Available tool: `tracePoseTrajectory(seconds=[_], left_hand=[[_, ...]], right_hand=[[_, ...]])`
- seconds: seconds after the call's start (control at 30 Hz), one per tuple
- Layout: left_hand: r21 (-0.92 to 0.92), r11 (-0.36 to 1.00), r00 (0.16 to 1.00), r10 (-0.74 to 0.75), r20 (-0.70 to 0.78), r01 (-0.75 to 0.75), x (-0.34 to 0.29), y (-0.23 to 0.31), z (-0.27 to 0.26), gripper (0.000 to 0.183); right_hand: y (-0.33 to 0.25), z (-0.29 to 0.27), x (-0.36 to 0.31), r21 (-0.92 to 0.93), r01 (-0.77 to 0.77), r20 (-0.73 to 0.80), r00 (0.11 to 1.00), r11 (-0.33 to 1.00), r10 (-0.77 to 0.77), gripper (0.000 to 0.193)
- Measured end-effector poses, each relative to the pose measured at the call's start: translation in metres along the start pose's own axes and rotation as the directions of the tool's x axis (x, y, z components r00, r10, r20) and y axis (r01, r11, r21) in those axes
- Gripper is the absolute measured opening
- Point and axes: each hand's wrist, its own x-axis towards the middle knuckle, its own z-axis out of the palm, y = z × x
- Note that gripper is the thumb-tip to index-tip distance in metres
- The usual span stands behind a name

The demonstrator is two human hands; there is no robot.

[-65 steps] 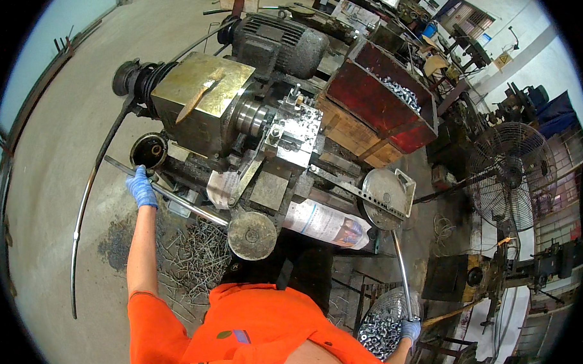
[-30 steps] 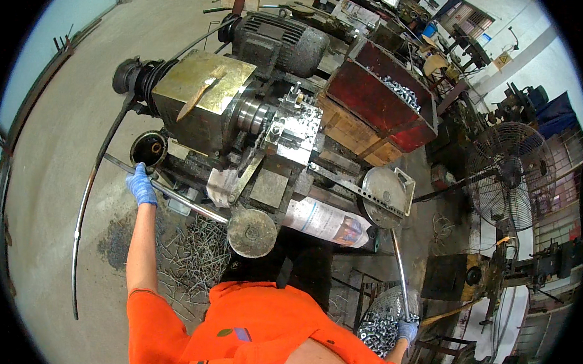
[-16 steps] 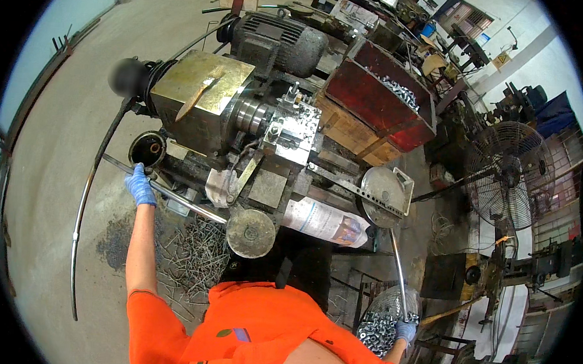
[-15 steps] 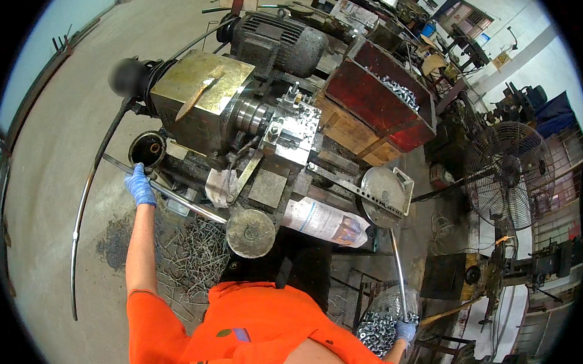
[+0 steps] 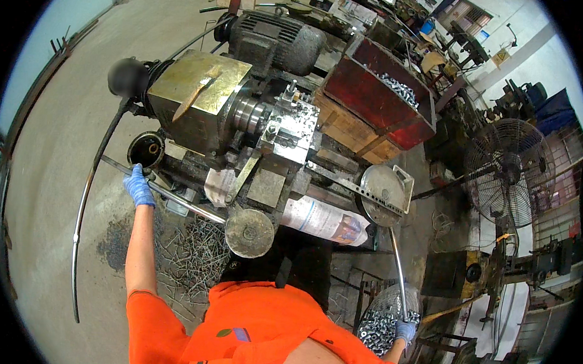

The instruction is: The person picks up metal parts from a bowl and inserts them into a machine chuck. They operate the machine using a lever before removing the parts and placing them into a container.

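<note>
— Since the left bar [image 5: 188, 204] looks like solid metal, should we expect weight?
— Probably: stiff, fairly heavy, slippery where it shines. It runs from the round disc [image 5: 249, 233] at the near edge of the machine [image 5: 267, 187] out to its left end. Our left hand [image 5: 138, 186] is wrapped around it toward the outer end, seemingly the best place for leverage.
— And the right bar [image 5: 399, 269]?
— Likely just as rigid. It slants from beneath the round plate [image 5: 379, 201] near the machine's right end, and our right hand [image 5: 405, 329] is closed about its lower end.
— What crowds us?
— A cup-shaped housing [image 5: 137, 152] just beside our left hand, and a wire basket [image 5: 387, 299] of small metal parts [image 5: 375, 332] by our right, which could get bumped. Loose metal rods [image 5: 196, 256] litter the floor [image 5: 82, 120]. Beyond the machine's far edge, a red bin [image 5: 362, 82] sits on a wooden crate [image 5: 351, 126].
</note>
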Motion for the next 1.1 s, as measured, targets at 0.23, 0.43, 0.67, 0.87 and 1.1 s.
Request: tracePoseTrajectory(seconds=[0.23,0.43,0.67,0.87,1.1], left_hand=[[0.033,0.999,1.000,0.002,-0.011,-0.002,0.004,-0.006,-0.001,0.015],[-0.079,0.997,1.000,0.001,-0.001,-0.001,0.008,-0.014,-0.003,0.013],[-0.026,0.999,0.999,-0.042,-0.015,0.042,0.007,-0.004,0.000,0.013],[-0.018,0.999,0.999,-0.029,-0.030,0.028,0.009,-0.005,0.001,0.012],[-0.039,0.999,0.999,-0.033,-0.025,0.032,0.004,-0.004,0.003,0.012]], right_hand=[[-0.017,-0.025,-0.029,0.052,0.005,0.034,0.999,0.999,-0.007,0.060],[-0.008,-0.016,-0.017,0.054,0.013,0.005,1.000,0.998,-0.013,0.067],[0.001,0.001,-0.009,0.005,0.035,-0.028,0.999,0.999,-0.035,0.058],[0.019,0.028,0.013,0.002,0.013,-0.032,0.999,1.000,-0.013,0.045],[0.016,0.017,0.007,0.013,0.055,0.007,0.998,0.998,-0.055,0.045]])
